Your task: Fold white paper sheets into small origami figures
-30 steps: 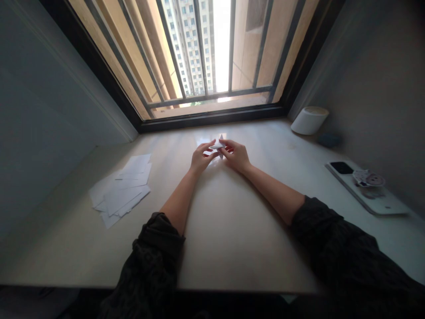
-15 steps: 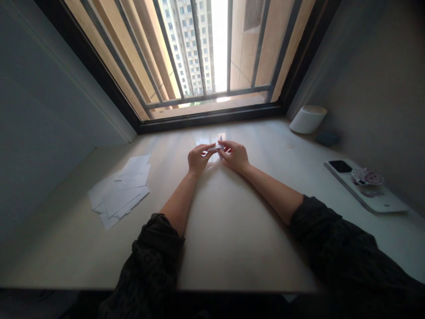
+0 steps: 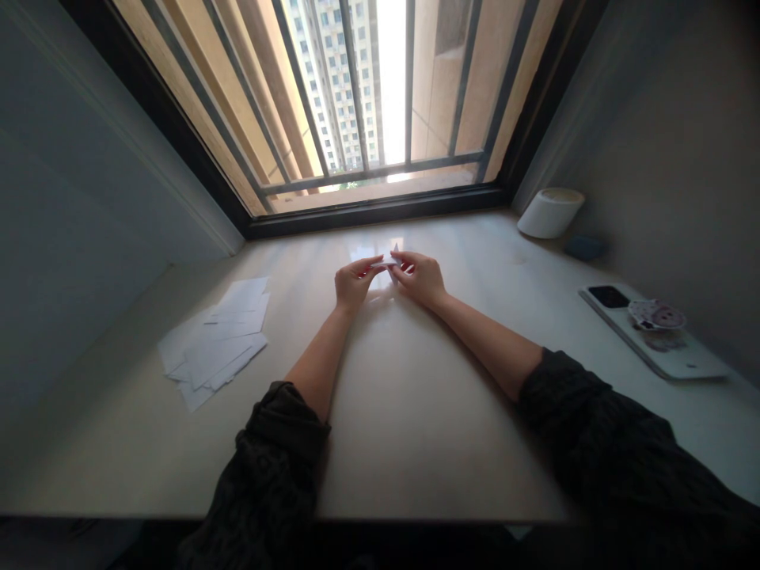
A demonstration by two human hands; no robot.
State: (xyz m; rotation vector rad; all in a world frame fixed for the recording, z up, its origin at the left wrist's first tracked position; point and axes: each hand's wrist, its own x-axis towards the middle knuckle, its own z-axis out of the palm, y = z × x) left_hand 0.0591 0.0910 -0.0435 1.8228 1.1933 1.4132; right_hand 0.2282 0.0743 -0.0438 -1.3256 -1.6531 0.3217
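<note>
A small folded piece of white paper [image 3: 390, 260] is held between my two hands, a little above the pale tabletop, with pointed ends sticking up and down. My left hand [image 3: 354, 283] pinches its left end between thumb and fingers. On the other side, my right hand [image 3: 423, 279] grips it close to the points. My fingers cover part of the paper, so its full shape cannot be made out.
Loose white paper sheets [image 3: 219, 340] lie overlapping on the left. To the right is a phone [image 3: 682, 356] with a cartoon grip on its back. A white cylindrical object [image 3: 551, 214] and a dark blue item [image 3: 585, 247] stand near the barred window [image 3: 380, 204].
My left fingers have shifted slightly on the folded paper and closed up a little. The right hand and everything on the table look the same.
</note>
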